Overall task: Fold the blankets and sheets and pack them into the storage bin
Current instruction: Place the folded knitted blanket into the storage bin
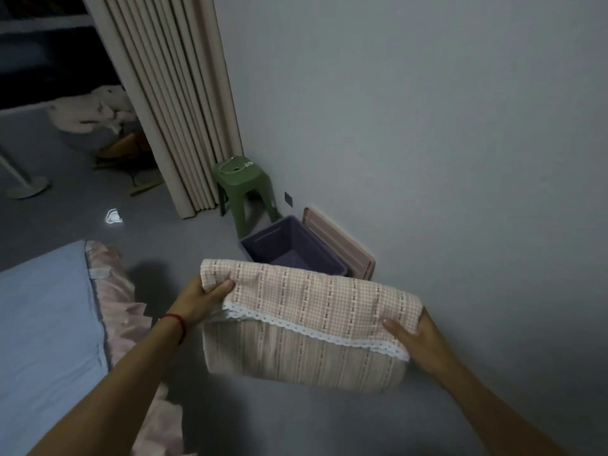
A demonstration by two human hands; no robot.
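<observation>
- The left hand (200, 299) grips the left end of the folded pink checked blanket (306, 320), thumb on top.
- The right hand (418, 340) holds its right end the same way.
- The blanket is in the air, in front of the open purple storage bin (289, 248) by the wall.

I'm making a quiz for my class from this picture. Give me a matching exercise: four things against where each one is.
Things:
1. folded blanket
2. storage bin
3. pink lid
4. green stool

Places:
A. beside the curtain
B. leaning on the wall
C. held in both hands
D. on the floor, open, by the lid

Pairs: 1-C, 2-D, 3-B, 4-A
</observation>
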